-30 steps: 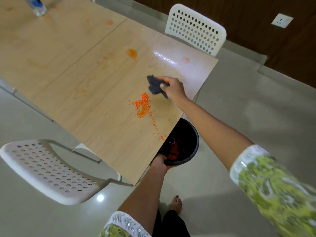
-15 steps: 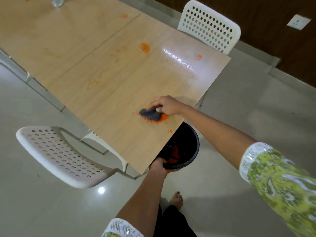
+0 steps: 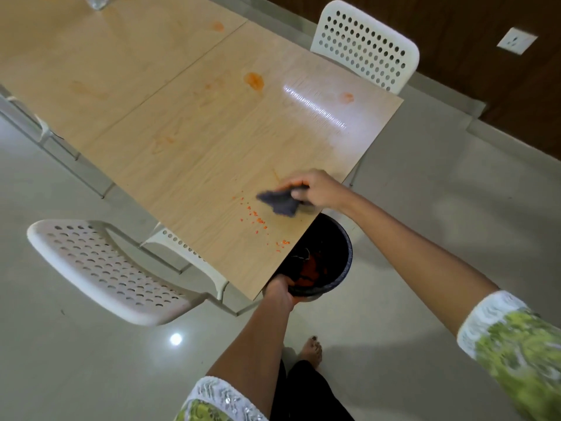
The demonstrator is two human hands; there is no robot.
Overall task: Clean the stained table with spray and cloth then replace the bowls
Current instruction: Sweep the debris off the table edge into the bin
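**Cloth at the near edge, bin held below it**

The right hand (image 3: 315,189) grasps a dark grey cloth (image 3: 280,202), fingers curled over its bunched end. The cloth lies on the table (image 3: 212,141) close to the near edge, a short way along from the near corner; its long axis runs roughly along that edge, and its free, pointed end aims left, away from the hand. Scattered orange crumbs (image 3: 258,220) lie on the wood just beside the cloth, trailing toward the near corner. Farther in, orange stains (image 3: 254,79) mark the tabletop, one small blot close to the right-hand edge.

The left hand (image 3: 280,291) grips the rim of a black bin (image 3: 340,268) held partly under the near edge; orange matter shows inside it. A white perforated chair (image 3: 100,268) stands at the left edge, another (image 3: 364,44) at the far end.
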